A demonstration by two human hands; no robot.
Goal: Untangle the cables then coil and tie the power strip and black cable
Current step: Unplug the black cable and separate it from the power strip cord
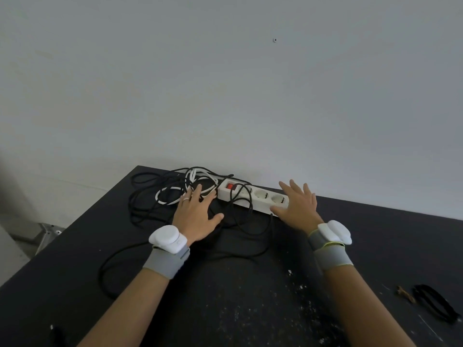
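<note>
A white power strip (253,195) with a red switch lies along the far edge of the black table (250,296), against the wall. Its white cord (175,190) is tangled with a long black cable (150,194) in a heap at the strip's left end. Black loops also cross the strip and trail toward the near left. My left hand (198,214) rests with straight, spread fingers on the tangle. My right hand (297,205) lies flat over the strip's right end, fingers spread.
Black ties (434,303) and a small brown tie (404,294) lie at the table's right side. The table's left edge drops to the floor, where a metal bracket (48,231) shows. A grey wall stands directly behind the table.
</note>
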